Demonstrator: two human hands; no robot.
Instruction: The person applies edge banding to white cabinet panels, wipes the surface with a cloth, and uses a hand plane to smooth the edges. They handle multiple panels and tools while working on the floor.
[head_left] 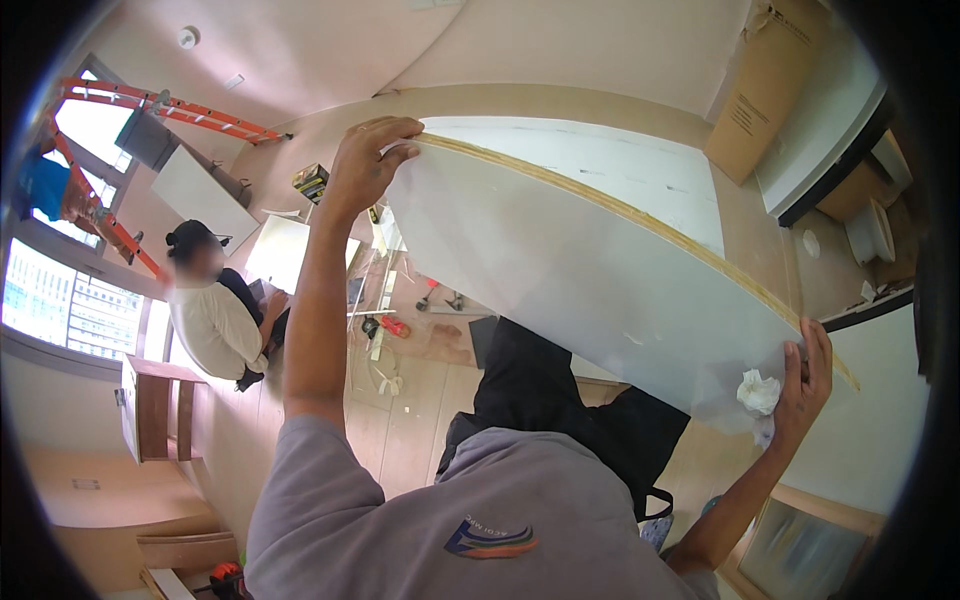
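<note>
A long white board (570, 250) with a raw wood-coloured edge slants across the middle, its left end farther from me than its right. My left hand (372, 165) is closed round the far left corner, thumb on the near face and fingers over the edge. At the other end my right hand (808, 380) grips the board near its right corner. A crumpled white tissue (758, 392) shows against the board beside the right fingers; whether that hand also holds it, I cannot tell. Behind the board's edge lies a larger white panel (600, 150), partly hidden.
On the left a person (215, 310) sits low beside a pale panel (278, 250). Tools, including a red one (396, 327), and strips of scrap litter the floor. An orange ladder (190, 108) stands far left. A tall cardboard box (765, 85) leans far right, near an open cabinet (870, 215).
</note>
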